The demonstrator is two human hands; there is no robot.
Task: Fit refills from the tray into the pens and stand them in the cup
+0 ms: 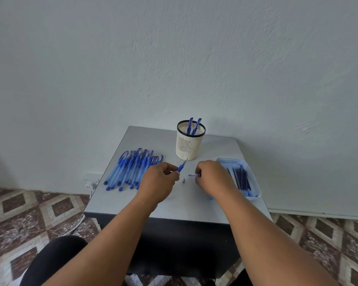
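Left hand (159, 181): nearest me, mid-desk; I see its fingers pinched on a blue pen barrel (181, 167) whose tip points at the cup.
Right hand (212, 178): beside it, fingers curled on a small blue piece (193, 175).
Metal tip (183, 180): lying on the desk (116, 201) between both hands.
Pens (132, 169): heaped by the left edge.
Tray (254, 188): right edge, holding dark refills (241, 177).
Cup (189, 142): back edge, two pens standing inside.

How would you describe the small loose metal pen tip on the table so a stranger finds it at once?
On the grey table, look between the left hand and right hand, in front of the cream slotted cup. There lies the small silver cone-shaped tip, the only loose metal piece, apart from all blue pens.
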